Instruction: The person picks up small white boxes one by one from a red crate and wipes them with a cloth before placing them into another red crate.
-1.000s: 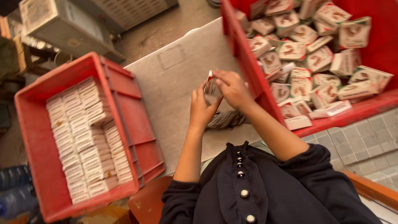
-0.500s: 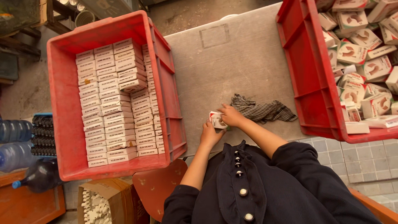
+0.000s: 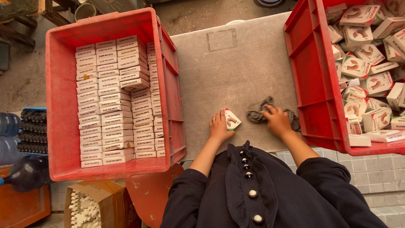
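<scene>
Small carton (image 3: 231, 119): one white box with a red-and-green print, lying tilted on the grey surface (image 3: 219, 71) near its front edge, between the two red crates.

Left hand (image 3: 220, 126): laid flat on the surface with fingers spread, fingertips touching the carton's left side; it rests against the box rather than gripping it. A ring shows on one finger.

Right hand (image 3: 277, 121): to the right of the carton and apart from it, fingers curled down and clenched into a dark checked cloth (image 3: 258, 115), which is bunched up on the surface under and beside the hand.

Left crate (image 3: 59, 97): red plastic, standing just left of the surface. Holds white cartons (image 3: 114, 101) packed on edge in neat close rows, filling most of the crate floor; one box near the top of the middle row sits askew.

Right crate (image 3: 310, 80): red plastic, its near wall just right of the cloth. Holds loose cartons (image 3: 365, 63) of the same printed kind, heaped at all angles.

Person: seated at the surface's front edge, dark long-sleeved garment with a row of pale buttons (image 3: 252, 193) down the front.

Surroundings, lower left: plastic bottles (image 3: 10, 139) lying on their sides, a dark ribbed stack beside them, an open brown cardboard box (image 3: 99, 207) of small white pieces, and a reddish-brown seat (image 3: 147, 192). Pale tiled floor (image 3: 375, 169) at lower right.
</scene>
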